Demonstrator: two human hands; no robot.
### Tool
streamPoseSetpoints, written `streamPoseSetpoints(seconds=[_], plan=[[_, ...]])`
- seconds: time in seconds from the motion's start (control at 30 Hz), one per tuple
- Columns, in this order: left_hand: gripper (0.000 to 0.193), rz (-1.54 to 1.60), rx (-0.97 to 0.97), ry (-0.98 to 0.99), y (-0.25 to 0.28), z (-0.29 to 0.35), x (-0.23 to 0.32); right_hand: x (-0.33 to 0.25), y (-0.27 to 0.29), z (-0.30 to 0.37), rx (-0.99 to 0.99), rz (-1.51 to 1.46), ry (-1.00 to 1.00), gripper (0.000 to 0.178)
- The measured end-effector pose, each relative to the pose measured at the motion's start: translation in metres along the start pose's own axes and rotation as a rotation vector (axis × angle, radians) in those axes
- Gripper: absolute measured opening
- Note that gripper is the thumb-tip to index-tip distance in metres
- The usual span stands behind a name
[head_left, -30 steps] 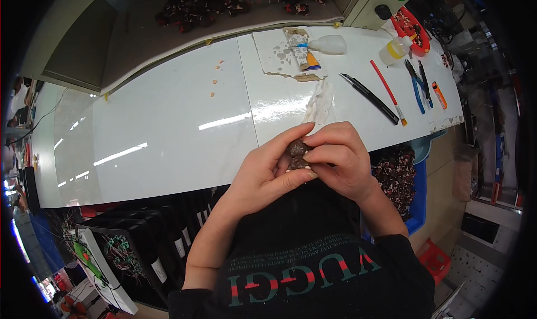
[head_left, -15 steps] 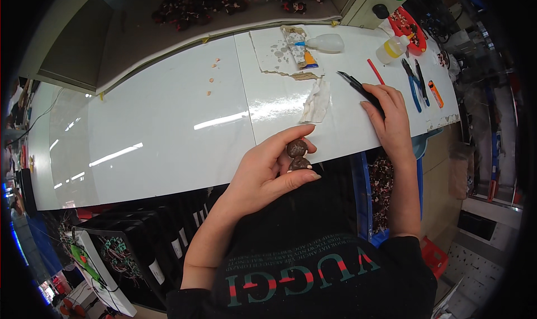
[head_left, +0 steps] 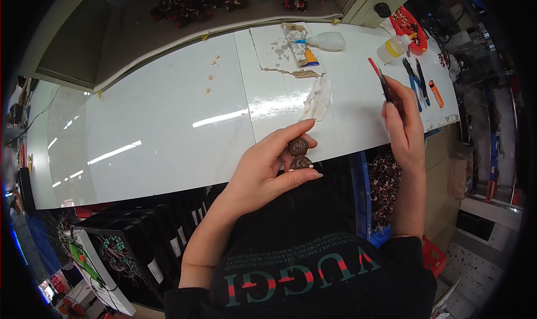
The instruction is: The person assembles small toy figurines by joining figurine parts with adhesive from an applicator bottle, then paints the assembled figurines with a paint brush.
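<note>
Many small pieces (head_left: 385,187) in blue bin (head_left: 362,199)

Left grip (head_left: 263,171) holds a brown figurine (head_left: 298,147), right grip (head_left: 405,120) a black tool (head_left: 385,88).

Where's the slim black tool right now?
In the head view, the slim black tool is on the right side, held in the right hand, appearing between the red stick and the blue-handled pliers.

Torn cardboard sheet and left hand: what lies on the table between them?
In the head view, a crumpled white tissue lies between the torn cardboard sheet and the left hand.
</note>
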State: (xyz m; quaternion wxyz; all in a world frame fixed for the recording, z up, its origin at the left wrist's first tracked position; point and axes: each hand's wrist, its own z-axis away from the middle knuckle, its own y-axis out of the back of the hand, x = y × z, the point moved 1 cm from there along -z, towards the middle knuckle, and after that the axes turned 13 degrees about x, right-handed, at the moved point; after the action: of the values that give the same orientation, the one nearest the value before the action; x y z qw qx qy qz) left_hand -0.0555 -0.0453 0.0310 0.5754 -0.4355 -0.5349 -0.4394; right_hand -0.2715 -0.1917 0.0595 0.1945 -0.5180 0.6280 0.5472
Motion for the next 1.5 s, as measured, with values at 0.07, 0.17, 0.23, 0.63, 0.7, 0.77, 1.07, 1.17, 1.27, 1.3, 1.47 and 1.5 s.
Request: streamPoseSetpoints(seconds=[0.07, 0.17, 0.23, 0.63, 0.7, 0.77, 1.07, 1.17, 1.27, 1.3, 1.47, 1.5], plan=[[0.069, -0.01, -0.007, 0.005, -0.002, -0.001, 0.0, -0.011, -0.001, 0.006, -0.092, -0.026, -0.04, 0.036], [0.068, -0.025, -0.028, 0.026, -0.002, -0.002, 0.002, -0.028, -0.007, 0.013, -0.373, -0.037, 0.058, 0.032], [0.067, -0.022, -0.046, 0.002, -0.002, -0.001, 0.002, -0.037, -0.014, 0.016, -0.44, -0.016, 0.1, 0.03], [0.064, 0.033, -0.061, 0.003, -0.006, 0.001, -0.002, -0.047, -0.021, 0.005, -0.557, -0.012, 0.216, 0.021], [0.063, 0.058, -0.06, 0.004, -0.006, 0.0, -0.004, -0.049, -0.022, 0.004, -0.576, 0.038, 0.173, 0.015], [0.062, 0.083, -0.061, 0.005, -0.006, 0.0, -0.004, -0.046, -0.025, 0.006, -0.571, 0.018, 0.164, 0.015], [0.061, 0.162, -0.065, 0.03, -0.013, -0.003, -0.001, -0.042, -0.034, 0.009, -0.639, -0.001, 0.102, 0.019], [0.06, 0.186, -0.088, 0.062, -0.019, -0.005, -0.001, -0.035, -0.034, 0.011, -0.649, 0.006, 0.098, 0.025], [0.061, 0.19, -0.071, 0.024, -0.024, -0.007, -0.001, -0.032, -0.034, 0.01, -0.637, -0.019, 0.104, 0.026], [0.062, 0.153, -0.071, 0.012, -0.023, -0.007, -0.002, -0.031, -0.034, 0.009, -0.639, -0.031, 0.11, 0.026], [0.062, 0.086, -0.057, -0.024, -0.025, -0.008, -0.005, -0.034, -0.029, 0.005, -0.684, 0.063, 0.117, 0.025], [0.063, 0.07, -0.056, -0.012, -0.025, -0.008, -0.006, -0.035, -0.029, 0.005, -0.688, 0.078, 0.129, 0.025]])
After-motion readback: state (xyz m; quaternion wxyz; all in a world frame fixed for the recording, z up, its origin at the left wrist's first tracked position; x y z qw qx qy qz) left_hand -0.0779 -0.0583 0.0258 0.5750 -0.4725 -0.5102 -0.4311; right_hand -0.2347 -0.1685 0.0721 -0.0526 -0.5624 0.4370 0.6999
